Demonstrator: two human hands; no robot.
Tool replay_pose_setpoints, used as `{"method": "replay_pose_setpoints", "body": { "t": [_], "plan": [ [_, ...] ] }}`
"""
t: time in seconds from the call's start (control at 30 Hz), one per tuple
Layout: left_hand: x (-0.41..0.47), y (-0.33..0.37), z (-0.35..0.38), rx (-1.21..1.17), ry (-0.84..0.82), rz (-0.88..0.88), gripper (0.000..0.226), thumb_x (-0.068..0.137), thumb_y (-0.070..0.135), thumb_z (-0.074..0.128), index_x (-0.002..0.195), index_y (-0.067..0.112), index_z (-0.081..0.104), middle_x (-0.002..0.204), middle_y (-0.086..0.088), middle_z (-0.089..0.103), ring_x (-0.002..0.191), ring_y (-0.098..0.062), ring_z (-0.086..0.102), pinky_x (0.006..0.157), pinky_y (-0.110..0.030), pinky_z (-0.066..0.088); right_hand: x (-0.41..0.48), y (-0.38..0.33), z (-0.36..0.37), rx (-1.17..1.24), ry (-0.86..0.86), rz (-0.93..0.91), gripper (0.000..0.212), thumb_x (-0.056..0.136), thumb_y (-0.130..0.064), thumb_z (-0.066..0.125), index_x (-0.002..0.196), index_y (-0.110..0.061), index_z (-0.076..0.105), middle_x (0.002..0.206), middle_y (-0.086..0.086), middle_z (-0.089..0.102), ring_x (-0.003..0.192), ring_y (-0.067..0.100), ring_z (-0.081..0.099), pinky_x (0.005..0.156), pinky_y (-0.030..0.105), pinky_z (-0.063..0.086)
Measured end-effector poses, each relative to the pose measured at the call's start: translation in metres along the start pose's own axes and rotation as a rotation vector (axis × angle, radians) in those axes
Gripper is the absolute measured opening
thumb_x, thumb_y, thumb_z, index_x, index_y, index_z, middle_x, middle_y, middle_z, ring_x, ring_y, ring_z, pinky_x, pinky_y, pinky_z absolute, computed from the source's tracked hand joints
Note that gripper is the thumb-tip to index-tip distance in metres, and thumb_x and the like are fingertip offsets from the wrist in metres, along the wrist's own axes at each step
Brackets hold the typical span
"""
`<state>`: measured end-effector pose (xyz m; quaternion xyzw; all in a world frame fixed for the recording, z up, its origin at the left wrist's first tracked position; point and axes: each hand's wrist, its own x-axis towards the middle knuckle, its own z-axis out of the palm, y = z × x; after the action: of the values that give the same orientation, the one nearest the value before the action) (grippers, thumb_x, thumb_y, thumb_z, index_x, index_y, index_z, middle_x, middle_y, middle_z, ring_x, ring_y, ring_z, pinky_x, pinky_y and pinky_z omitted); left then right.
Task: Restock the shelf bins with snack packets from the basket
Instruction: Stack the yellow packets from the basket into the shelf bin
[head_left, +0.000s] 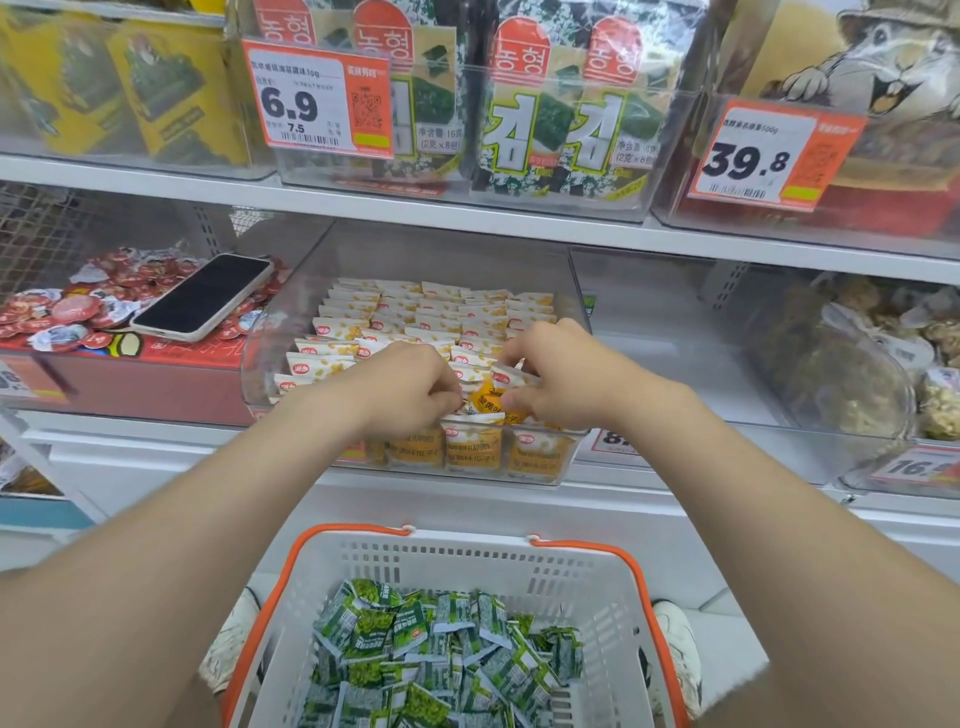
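Over the clear bin (270, 338), the left hand (400, 389) and right hand (561, 374) both pinch one yellow packet (488, 401), grip curled tight; green packets (431, 649) fill the basket (467, 558) below.

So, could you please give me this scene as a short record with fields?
bin: clear plastic shelf bin, nearly full of yellow-and-white snack packets
left hand: grips front packets
right hand: pinches a front packet
basket: white plastic basket with orange handles, holding green snack packets
phone: black-screened smartphone lying on round red packets, left bin
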<state>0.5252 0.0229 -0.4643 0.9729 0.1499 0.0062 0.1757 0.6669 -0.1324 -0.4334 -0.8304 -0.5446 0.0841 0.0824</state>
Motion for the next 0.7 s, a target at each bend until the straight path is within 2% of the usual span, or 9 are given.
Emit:
{"method": "replay_pose_setpoints", "body": {
  "t": [0.13, 0.2, 0.23, 0.3, 0.37, 0.43, 0.53, 0.6, 0.7],
  "plan": [
    [0.005, -0.002, 0.005, 0.038, -0.001, -0.035, 0.021, 0.100, 0.036, 0.064, 0.112, 0.028, 0.078, 0.096, 0.012, 0.070, 0.099, -0.017, 0.064, 0.088, -0.036, 0.054, 0.004, -0.001, 0.005, -0.106, 0.012, -0.018, 0.035, 0.092, -0.033, 0.074, 0.122, -0.017, 0.067, 0.108, 0.008, 0.063, 0.109, 0.031, 0.057, 0.077, 0.036, 0.046],
    [0.008, -0.003, 0.004, 0.028, -0.050, -0.058, 0.028, 0.098, 0.041, 0.067, 0.121, 0.028, 0.076, 0.111, 0.008, 0.072, 0.107, -0.018, 0.064, 0.096, -0.041, 0.054, 0.007, -0.003, 0.011, -0.144, 0.025, -0.030, 0.017, 0.092, -0.032, 0.074, 0.099, -0.019, 0.066, 0.095, 0.005, 0.059, 0.099, 0.031, 0.057, 0.071, 0.035, 0.043],
    [0.008, -0.003, 0.002, 0.023, -0.081, -0.061, 0.032, 0.097, 0.044, 0.069, 0.124, 0.028, 0.074, 0.115, 0.006, 0.072, 0.109, -0.018, 0.064, 0.098, -0.042, 0.053, 0.009, -0.003, 0.014, -0.149, 0.028, -0.033, 0.020, 0.091, -0.032, 0.074, 0.085, -0.022, 0.058, 0.086, 0.002, 0.053, 0.094, 0.030, 0.056, 0.069, 0.035, 0.040],
    [0.010, -0.004, 0.000, 0.021, -0.112, -0.063, 0.039, 0.095, 0.047, 0.071, 0.128, 0.027, 0.072, 0.119, 0.004, 0.071, 0.110, -0.018, 0.063, 0.099, -0.041, 0.053, 0.011, -0.003, 0.018, -0.145, 0.035, -0.048, 0.029, 0.090, -0.033, 0.075, 0.077, -0.022, 0.052, 0.083, 0.000, 0.049, 0.093, 0.029, 0.053, 0.068, 0.035, 0.039],
    [0.012, -0.005, 0.000, 0.032, -0.092, -0.070, 0.038, 0.092, 0.047, 0.075, 0.125, 0.028, 0.073, 0.116, 0.006, 0.071, 0.108, -0.017, 0.064, 0.097, -0.041, 0.054, 0.011, -0.005, 0.015, -0.119, 0.062, -0.058, 0.020, 0.088, -0.034, 0.078, 0.088, -0.018, 0.066, 0.088, 0.002, 0.057, 0.095, 0.025, 0.052, 0.070, 0.036, 0.042],
    [0.014, -0.006, 0.000, 0.030, -0.056, -0.077, 0.028, 0.088, 0.046, 0.080, 0.111, 0.030, 0.080, 0.105, 0.011, 0.074, 0.102, -0.014, 0.065, 0.093, -0.041, 0.056, 0.010, -0.003, 0.008, -0.081, 0.042, -0.074, 0.022, 0.084, -0.032, 0.080, 0.093, -0.012, 0.074, 0.087, 0.006, 0.064, 0.091, 0.026, 0.057, 0.068, 0.040, 0.050],
    [0.017, -0.007, 0.000, 0.010, -0.063, -0.069, 0.013, 0.084, 0.041, 0.085, 0.084, 0.028, 0.084, 0.083, 0.014, 0.076, 0.087, -0.007, 0.066, 0.080, -0.035, 0.058, 0.014, -0.002, 0.006, -0.047, 0.034, -0.094, 0.022, 0.081, -0.029, 0.081, 0.079, -0.009, 0.072, 0.078, 0.011, 0.068, 0.079, 0.026, 0.059, 0.067, 0.046, 0.055],
    [0.017, -0.006, -0.002, -0.007, -0.083, -0.063, 0.011, 0.085, 0.038, 0.085, 0.078, 0.029, 0.083, 0.074, 0.011, 0.076, 0.076, -0.006, 0.066, 0.067, -0.028, 0.054, 0.018, -0.005, 0.010, 0.002, 0.069, -0.091, 0.025, 0.081, -0.030, 0.082, 0.068, -0.016, 0.067, 0.064, 0.002, 0.060, 0.070, 0.017, 0.051, 0.062, 0.040, 0.050],
    [0.014, -0.003, -0.006, -0.031, -0.126, -0.049, 0.014, 0.087, 0.034, 0.083, 0.074, 0.030, 0.083, 0.066, 0.004, 0.074, 0.057, -0.011, 0.064, 0.056, -0.026, 0.054, 0.024, -0.014, 0.013, -0.023, 0.012, -0.135, 0.022, 0.083, -0.031, 0.084, 0.071, -0.019, 0.069, 0.066, -0.001, 0.057, 0.076, 0.023, 0.050, 0.062, 0.038, 0.047]
  ]
}}
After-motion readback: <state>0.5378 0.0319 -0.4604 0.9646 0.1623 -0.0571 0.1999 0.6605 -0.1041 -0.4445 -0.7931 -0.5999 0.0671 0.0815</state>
